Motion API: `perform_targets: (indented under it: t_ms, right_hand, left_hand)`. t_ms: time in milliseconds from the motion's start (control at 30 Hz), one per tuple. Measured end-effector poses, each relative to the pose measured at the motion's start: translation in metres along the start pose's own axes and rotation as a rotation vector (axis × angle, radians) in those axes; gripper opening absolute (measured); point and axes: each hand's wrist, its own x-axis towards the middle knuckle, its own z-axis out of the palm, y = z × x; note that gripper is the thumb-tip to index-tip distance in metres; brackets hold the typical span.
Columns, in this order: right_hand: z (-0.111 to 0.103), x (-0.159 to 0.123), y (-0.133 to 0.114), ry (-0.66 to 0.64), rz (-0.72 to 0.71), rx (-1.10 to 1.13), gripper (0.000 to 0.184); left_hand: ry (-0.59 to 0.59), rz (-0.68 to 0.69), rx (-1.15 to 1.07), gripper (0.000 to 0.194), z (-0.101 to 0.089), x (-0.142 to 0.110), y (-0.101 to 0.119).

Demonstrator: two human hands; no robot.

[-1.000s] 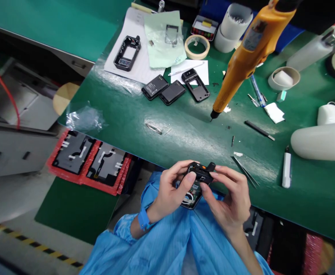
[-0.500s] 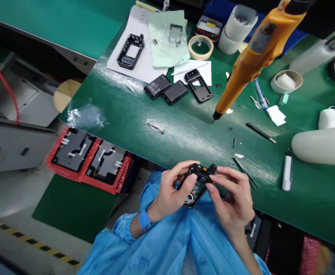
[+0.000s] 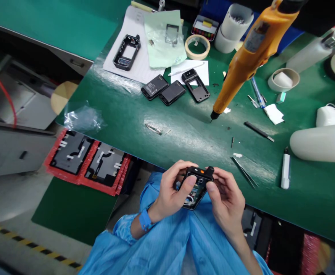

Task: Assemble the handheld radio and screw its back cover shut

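Over my lap, just off the table's front edge, I hold a black handheld radio point(image 3: 197, 189) whose open face shows a circuit board and a white ring. An orange button and a stubby antenna sit at its top end. My left hand point(image 3: 174, 187) wraps the radio's left side, thumb lying across the inside. Along the other side, my right hand point(image 3: 227, 194) grips the casing, its thumb pressing the edge near the antenna and its fingers partly hidden behind. Tweezers point(image 3: 244, 172) lie on the table close to my right hand.
An orange electric screwdriver point(image 3: 242, 63) hangs tip-down over the green table point(image 3: 121, 114). Behind are two battery packs point(image 3: 163, 89), a back cover point(image 3: 196, 86), another radio housing point(image 3: 126, 52) and a tape roll point(image 3: 197, 47). At right lie a white cutter point(image 3: 285, 169) and a white bottle point(image 3: 322, 143).
My right hand has shifted from fingertips at the antenna to a wrap around the radio's right side, thumb on the edge. The left hand keeps its hold. The view has shifted slightly.
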Motion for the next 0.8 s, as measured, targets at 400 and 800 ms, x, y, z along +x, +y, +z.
perform_targets:
  t_ms: [400,800]
  right_hand:
    - [0.002,0.002,0.001,-0.037,0.003,-0.051,0.025]
    - [-0.004,0.019,0.004,-0.143,0.087,-0.033,0.032]
  left_hand:
    - [0.022,-0.117,-0.136,0.027,0.005,-0.002,0.001]
    - [-0.041,-0.302,-0.109,0.045,0.000,0.011,-0.001]
